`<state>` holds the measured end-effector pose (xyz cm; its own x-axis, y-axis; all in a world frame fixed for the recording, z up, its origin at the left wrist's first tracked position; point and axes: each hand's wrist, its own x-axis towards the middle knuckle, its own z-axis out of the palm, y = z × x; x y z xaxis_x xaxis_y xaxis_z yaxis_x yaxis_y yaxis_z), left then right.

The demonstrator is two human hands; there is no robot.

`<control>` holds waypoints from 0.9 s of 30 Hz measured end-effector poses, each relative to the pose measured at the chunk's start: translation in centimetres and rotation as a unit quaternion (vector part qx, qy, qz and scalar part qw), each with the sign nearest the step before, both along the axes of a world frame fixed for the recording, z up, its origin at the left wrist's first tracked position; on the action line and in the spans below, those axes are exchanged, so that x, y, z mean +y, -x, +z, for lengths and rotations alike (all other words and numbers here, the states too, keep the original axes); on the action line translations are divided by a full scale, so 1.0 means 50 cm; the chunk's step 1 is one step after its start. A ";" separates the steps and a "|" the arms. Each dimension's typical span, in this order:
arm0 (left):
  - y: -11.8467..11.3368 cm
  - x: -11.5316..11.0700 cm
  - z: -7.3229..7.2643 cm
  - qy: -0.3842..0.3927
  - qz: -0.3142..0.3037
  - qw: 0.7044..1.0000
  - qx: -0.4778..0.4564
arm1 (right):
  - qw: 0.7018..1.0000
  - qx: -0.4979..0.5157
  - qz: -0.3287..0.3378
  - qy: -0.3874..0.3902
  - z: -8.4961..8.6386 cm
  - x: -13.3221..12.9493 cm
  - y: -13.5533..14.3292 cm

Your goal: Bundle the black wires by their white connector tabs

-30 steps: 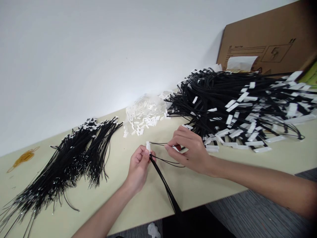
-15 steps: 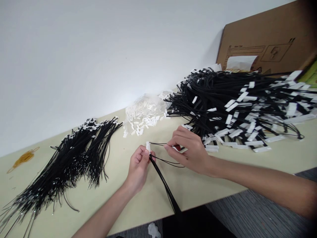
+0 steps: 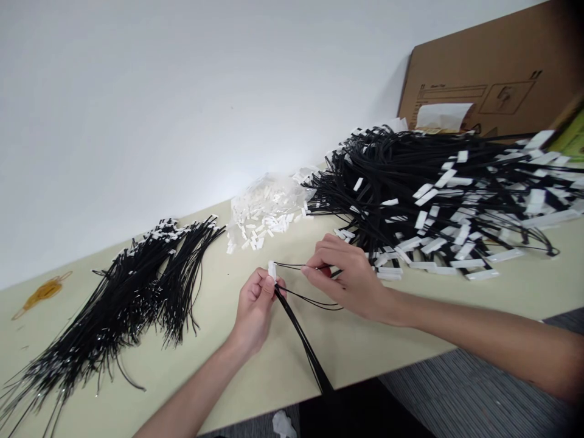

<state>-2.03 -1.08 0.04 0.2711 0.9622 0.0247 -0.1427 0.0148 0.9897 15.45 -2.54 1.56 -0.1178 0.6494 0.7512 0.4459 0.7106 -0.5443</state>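
Note:
In the head view my left hand (image 3: 254,304) pinches a small white plastic connector (image 3: 272,269) between thumb and fingers. Black wires (image 3: 298,331) run from the connector down over the table edge, and some thin ones loop across toward the right. My right hand (image 3: 349,277) is closed just right of the connector, with fingertips pressed together on thin black wires (image 3: 288,265). A red piece (image 3: 325,271) shows beneath its fingers, mostly covered, so its kind is unclear.
Black wires with white ends (image 3: 132,286) lie at left, beside yellow rubber bands (image 3: 43,292). A clear bag (image 3: 271,191) spills white connectors near the wall. At right are a large heap of black cables (image 3: 401,164) and a cardboard box (image 3: 483,67).

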 end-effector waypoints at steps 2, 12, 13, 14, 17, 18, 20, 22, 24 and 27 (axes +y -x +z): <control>0.000 0.000 0.000 0.004 0.002 1.000 0.000 | 1.000 0.000 -0.001 -0.005 -0.001 0.000 0.001; 0.000 0.000 0.001 0.002 0.002 1.000 -0.004 | 1.000 -0.005 -0.011 -0.022 0.000 -0.003 0.001; 0.000 0.000 0.001 0.002 0.001 1.000 -0.005 | 1.000 -0.007 -0.012 -0.022 0.001 -0.003 0.001; 0.000 0.000 0.001 0.002 0.000 1.000 -0.006 | 1.000 -0.008 -0.013 -0.023 0.001 -0.003 0.001; 0.001 0.000 0.001 -0.001 0.000 1.000 -0.003 | 0.999 -0.011 -0.018 -0.024 0.002 -0.002 0.001; 0.001 0.000 0.000 0.000 0.001 1.000 0.000 | 0.999 -0.011 -0.018 -0.027 0.001 -0.002 0.002; 0.001 0.000 0.000 0.000 0.003 1.000 0.004 | 0.999 -0.011 -0.017 -0.030 0.000 -0.001 0.002; 0.001 0.001 -0.001 -0.004 0.003 1.000 0.007 | 0.999 -0.009 -0.018 -0.032 -0.001 -0.001 0.003; 0.002 0.001 -0.002 -0.010 0.001 1.000 0.009 | 0.999 -0.008 -0.020 -0.031 -0.002 -0.002 0.003; 0.003 0.001 -0.002 -0.013 -0.007 1.000 0.013 | 0.999 -0.008 -0.019 -0.035 -0.004 -0.002 0.002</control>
